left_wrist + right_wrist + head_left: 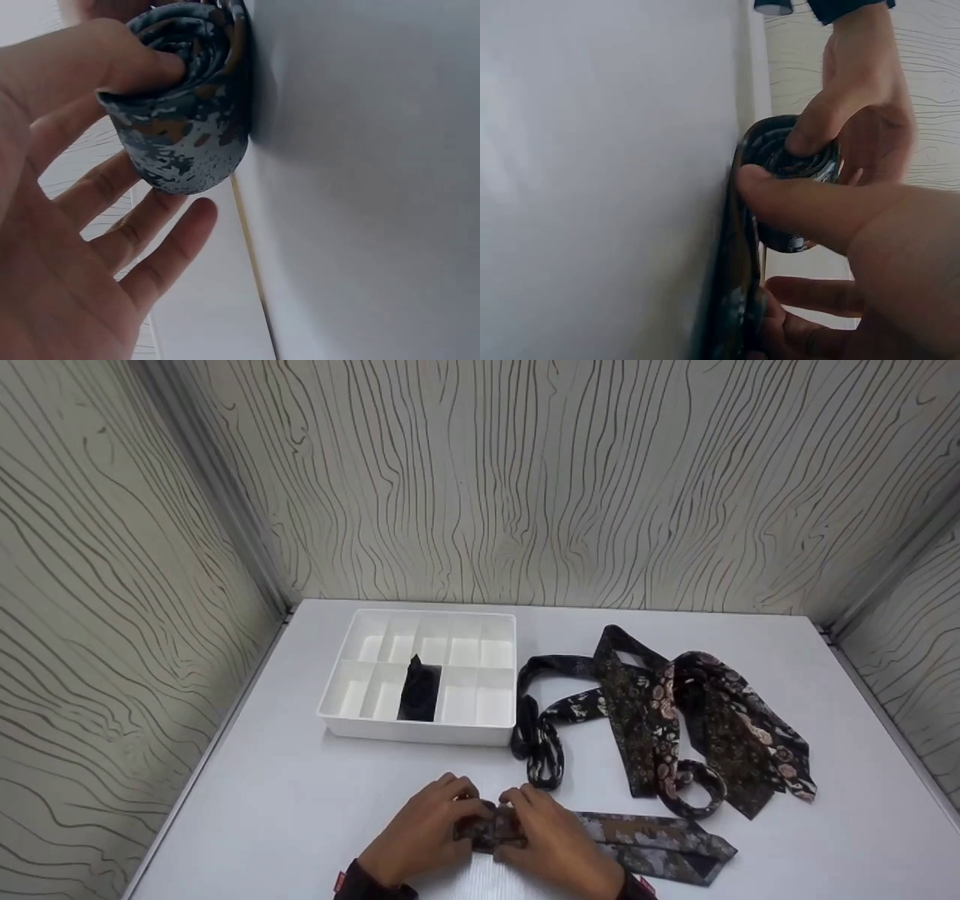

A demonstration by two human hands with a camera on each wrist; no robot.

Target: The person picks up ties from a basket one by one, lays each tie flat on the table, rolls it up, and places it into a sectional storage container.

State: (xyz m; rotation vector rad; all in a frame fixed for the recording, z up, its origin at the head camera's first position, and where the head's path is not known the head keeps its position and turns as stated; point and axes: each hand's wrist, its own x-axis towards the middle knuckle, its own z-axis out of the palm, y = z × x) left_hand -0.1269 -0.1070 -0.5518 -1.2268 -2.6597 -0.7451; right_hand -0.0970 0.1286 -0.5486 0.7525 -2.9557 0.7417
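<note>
A grey and brown patterned necktie (pixel 660 832) lies along the table's front, its left part wound into a roll (pixel 184 142) and its pointed end flat to the right. My left hand (pixel 424 832) holds the roll from the left, thumb against the coil's end and some fingers behind it, others spread. On the other side, my right hand (pixel 551 840) grips the tie where the flat part meets the roll. Its thumb (pixel 802 206) presses the coil's near end, while other fingers lie along the tie's far edge.
Behind the hands stands a white divided tray (pixel 420 731); a black rolled cloth (pixel 420 694) sits in one front compartment. Several dark floral neckties (pixel 637 720) lie heaped to the right, with a looped end (pixel 546 757) beside the tray's front corner. Patterned walls (pixel 480 487) enclose the table.
</note>
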